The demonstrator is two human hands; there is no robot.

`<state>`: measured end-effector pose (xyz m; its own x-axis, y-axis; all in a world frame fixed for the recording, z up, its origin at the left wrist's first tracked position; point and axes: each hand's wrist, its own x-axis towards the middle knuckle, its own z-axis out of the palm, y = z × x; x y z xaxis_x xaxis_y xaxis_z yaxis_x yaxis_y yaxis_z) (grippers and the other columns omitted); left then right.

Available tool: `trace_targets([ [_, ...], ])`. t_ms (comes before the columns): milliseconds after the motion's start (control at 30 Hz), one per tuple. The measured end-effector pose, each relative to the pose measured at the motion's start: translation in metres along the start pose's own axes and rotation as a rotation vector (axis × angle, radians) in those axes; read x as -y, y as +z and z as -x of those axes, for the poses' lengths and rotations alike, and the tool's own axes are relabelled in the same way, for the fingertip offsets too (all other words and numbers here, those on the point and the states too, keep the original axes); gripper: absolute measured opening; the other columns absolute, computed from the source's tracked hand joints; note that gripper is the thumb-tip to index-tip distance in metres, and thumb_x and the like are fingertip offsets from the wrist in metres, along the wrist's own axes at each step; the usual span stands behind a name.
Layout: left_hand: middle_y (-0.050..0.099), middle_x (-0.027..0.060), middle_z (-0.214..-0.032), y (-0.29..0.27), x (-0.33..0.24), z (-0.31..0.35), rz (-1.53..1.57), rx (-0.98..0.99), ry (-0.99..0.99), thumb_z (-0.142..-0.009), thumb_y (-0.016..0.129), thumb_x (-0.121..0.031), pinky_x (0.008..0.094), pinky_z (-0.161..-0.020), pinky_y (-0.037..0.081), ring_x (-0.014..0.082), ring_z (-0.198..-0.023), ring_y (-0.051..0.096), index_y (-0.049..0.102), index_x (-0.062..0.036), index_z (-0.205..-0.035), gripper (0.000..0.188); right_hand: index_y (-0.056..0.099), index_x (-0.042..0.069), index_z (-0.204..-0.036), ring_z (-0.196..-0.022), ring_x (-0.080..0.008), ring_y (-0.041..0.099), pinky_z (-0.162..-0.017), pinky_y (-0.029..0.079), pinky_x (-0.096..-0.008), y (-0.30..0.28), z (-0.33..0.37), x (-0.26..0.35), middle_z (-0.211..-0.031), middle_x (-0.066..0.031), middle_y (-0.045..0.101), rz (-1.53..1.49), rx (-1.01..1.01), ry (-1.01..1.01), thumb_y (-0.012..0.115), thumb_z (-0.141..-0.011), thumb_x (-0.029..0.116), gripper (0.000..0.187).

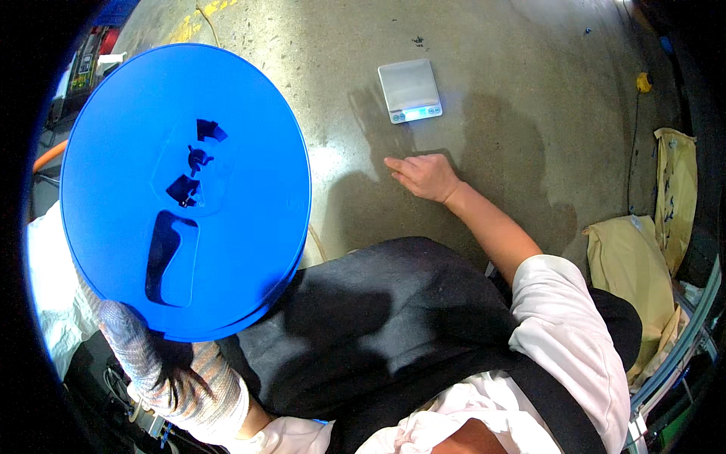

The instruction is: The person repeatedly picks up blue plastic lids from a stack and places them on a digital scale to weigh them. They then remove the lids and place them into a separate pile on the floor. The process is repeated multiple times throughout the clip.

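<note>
Cloth, black, spreads over the lap, closest to us, with a white sleeve to its right. And here's the left hand, in a grey knit glove, down at the lower left! It grips the reel by its bottom edge, thumb against the rim; the other fingers are hidden behind, so how they lie I cannot tell. The reel is big, blue and round, its face turned up to us, slots around the hub, 1 long cutout below, and a 2nd edge peeking out at lower right.

Over to the right hand, bare, above the floor: fingers bent and close together, tips pointing left. Whether they pinch anything, I cannot tell. Out at the sides, a white sack sits left of the reel, and 2 tan bags stand at far right, 1 behind the other. Farther on, just beyond that hand, the scale lies on the floor, metal plate on top, display glowing blue. Farthest of all, yellow paint marks the concrete.
</note>
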<state>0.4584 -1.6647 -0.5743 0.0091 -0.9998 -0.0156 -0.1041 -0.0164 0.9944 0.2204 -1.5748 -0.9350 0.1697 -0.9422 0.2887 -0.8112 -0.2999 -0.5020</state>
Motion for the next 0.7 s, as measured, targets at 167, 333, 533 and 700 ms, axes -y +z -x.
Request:
trace_targets([
  [167, 0.043, 0.0195, -0.142, -0.0065, -0.0012, -0.0029, 0.021, 0.004, -0.011, -0.088, 0.067, -0.025, 0.0481, -0.101, 0.045, 0.0330, -0.124, 0.049, 0.030, -0.0069, -0.147, 0.072, 0.064, 0.015, -0.115, -0.060, -0.0194, 0.063, -0.053, 0.051, -0.0314, 0.0016, 0.0010, 0.0002, -0.071, -0.0024, 0.063, 0.011, 0.011, -0.010, 0.067, -0.084, 0.023, 0.032],
  [333, 0.043, 0.0195, -0.142, -0.0061, -0.0022, -0.0034, 0.022, 0.008, -0.013, -0.088, 0.067, -0.024, 0.0482, -0.101, 0.045, 0.0331, -0.125, 0.049, 0.030, -0.0071, -0.147, 0.072, 0.064, 0.015, -0.115, -0.060, -0.0196, 0.063, -0.053, 0.051, -0.0315, 0.0023, 0.0013, 0.0006, -0.070, -0.0026, 0.063, 0.022, 0.019, -0.001, 0.067, -0.084, 0.024, 0.032],
  [533, 0.043, 0.0195, -0.142, -0.0069, -0.0036, -0.0026, 0.022, 0.007, -0.013, -0.088, 0.067, -0.024, 0.0483, -0.102, 0.045, 0.0333, -0.125, 0.049, 0.030, -0.0072, -0.147, 0.072, 0.063, 0.015, -0.116, -0.061, -0.0193, 0.064, -0.054, 0.051, -0.0314, 0.0020, 0.0009, 0.0000, -0.071, -0.0028, 0.064, 0.005, 0.016, 0.010, 0.066, -0.085, 0.025, 0.033],
  [700, 0.043, 0.0195, -0.142, -0.0060, -0.0042, -0.0018, 0.021, 0.006, -0.014, -0.088, 0.067, -0.024, 0.0484, -0.102, 0.045, 0.0334, -0.125, 0.049, 0.030, -0.0074, -0.147, 0.072, 0.057, 0.016, -0.127, -0.057, -0.0220, 0.063, -0.050, 0.050, -0.0354, 0.0036, -0.0009, -0.0039, -0.066, -0.0036, 0.062, 0.080, 0.009, 0.129, 0.062, -0.088, 0.033, 0.043],
])
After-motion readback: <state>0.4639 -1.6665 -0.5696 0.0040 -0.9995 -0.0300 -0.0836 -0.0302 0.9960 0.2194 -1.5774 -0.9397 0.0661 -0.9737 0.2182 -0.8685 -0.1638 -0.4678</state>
